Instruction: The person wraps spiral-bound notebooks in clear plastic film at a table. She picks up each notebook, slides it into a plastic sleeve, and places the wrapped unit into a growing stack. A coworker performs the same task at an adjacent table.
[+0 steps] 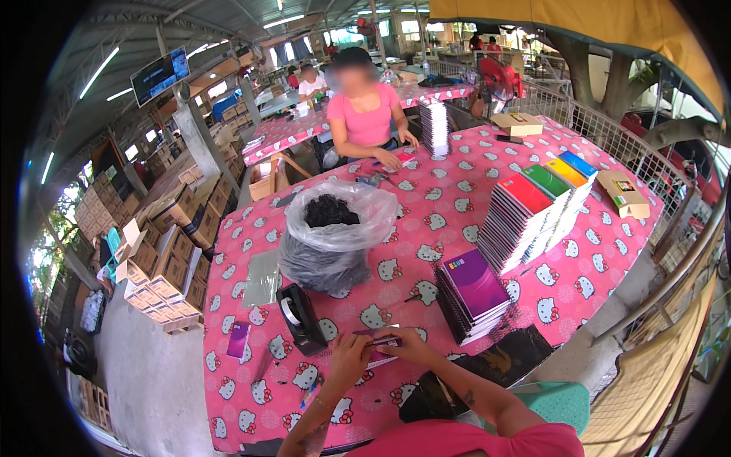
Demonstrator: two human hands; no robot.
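At the near edge of the table, my left hand (pixel 350 359) and my right hand (pixel 408 345) are closed on a small purple notebook (pixel 387 342), one at each end. My fingers cover much of it, and purple and white pages show beneath. A black tape dispenser (pixel 301 320) stands just beyond my left hand. A small purple booklet (pixel 238 340) lies farther left. Right of my hands rises a stack of purple spiral notebooks (pixel 474 288). A clear plastic bag (pixel 335 236) filled with black coils stands past the dispenser.
Taller stacks of red, green, yellow and blue notebooks (pixel 525 199) stand at right on the pink patterned tablecloth (pixel 381 274). A black flattened piece (pixel 495 365) lies at the near right edge. A co-worker (pixel 368 114) sits across the table. Cardboard boxes (pixel 171 266) are piled at left.
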